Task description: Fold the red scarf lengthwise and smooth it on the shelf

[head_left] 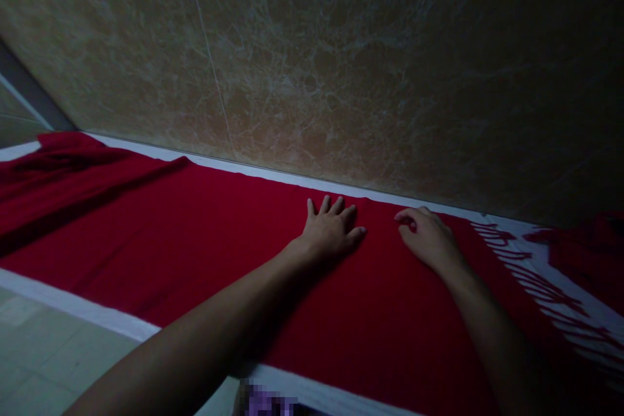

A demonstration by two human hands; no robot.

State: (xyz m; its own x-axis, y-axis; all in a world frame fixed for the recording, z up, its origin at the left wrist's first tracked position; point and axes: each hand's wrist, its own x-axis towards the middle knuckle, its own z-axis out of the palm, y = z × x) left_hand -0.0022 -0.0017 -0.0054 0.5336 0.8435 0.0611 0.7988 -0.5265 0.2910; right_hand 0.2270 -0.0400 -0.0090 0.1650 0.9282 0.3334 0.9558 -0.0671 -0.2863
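A red fringed scarf (160, 234) is spread along a white surface, its fringe (541, 286) at the right end. My left hand (329, 231) lies flat on the cloth near its far edge, fingers spread and nothing held. To the right, my right hand (429, 237) is curled just over the scarf, thumb and forefinger drawn close in a pinch. Whether anything small is between those fingertips, I cannot make out. The cloth is smooth around both hands and gathered into folds at its far left end.
A brown marbled tile wall (312, 78) rises directly behind the white surface (336, 396). More dark red cloth (589, 260) lies bunched at the far right. Pale floor tiles (43, 338) show at the lower left. Something purple, blurred into blocks, appears at the bottom edge.
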